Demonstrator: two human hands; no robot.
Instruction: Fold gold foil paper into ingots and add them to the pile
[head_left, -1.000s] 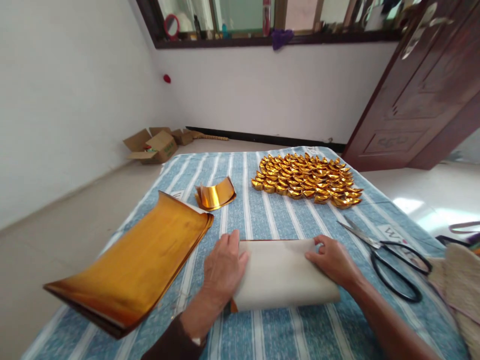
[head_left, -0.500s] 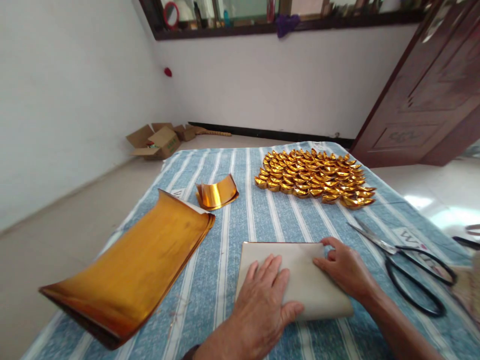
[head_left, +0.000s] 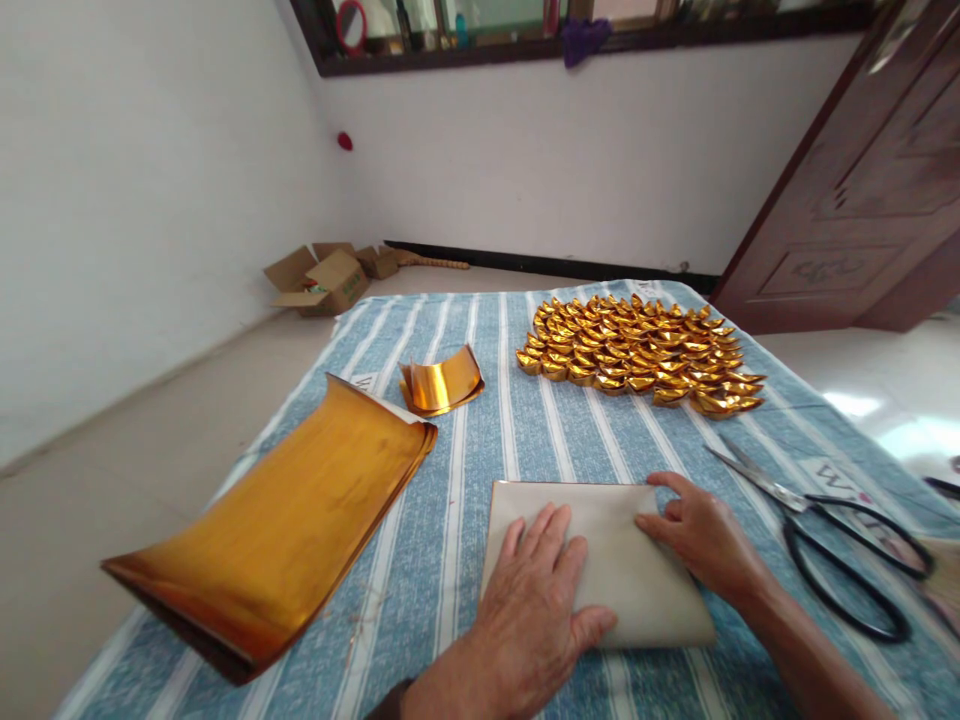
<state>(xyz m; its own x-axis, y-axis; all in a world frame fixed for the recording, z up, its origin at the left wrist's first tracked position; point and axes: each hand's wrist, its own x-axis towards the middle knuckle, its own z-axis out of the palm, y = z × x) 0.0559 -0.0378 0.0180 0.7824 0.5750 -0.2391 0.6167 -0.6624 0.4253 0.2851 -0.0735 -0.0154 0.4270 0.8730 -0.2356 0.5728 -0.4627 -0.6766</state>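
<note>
We see two bare hands, the left hand (head_left: 536, 610) and the right hand (head_left: 701, 535), with no rings or gloves. A dark brown sleeve cuff (head_left: 390, 700) shows at our left wrist. Our right forearm is uncovered.

- Left hand (head_left: 536, 600), lower centre of the frame: palm down, fingers spread flat, thumb out to the right.
- Right hand (head_left: 701, 535), lower right: palm down, fingers curled, forearm running off the bottom right corner.

Scissors (head_left: 832, 530) right of folded sheet (head_left: 622, 560)
</note>
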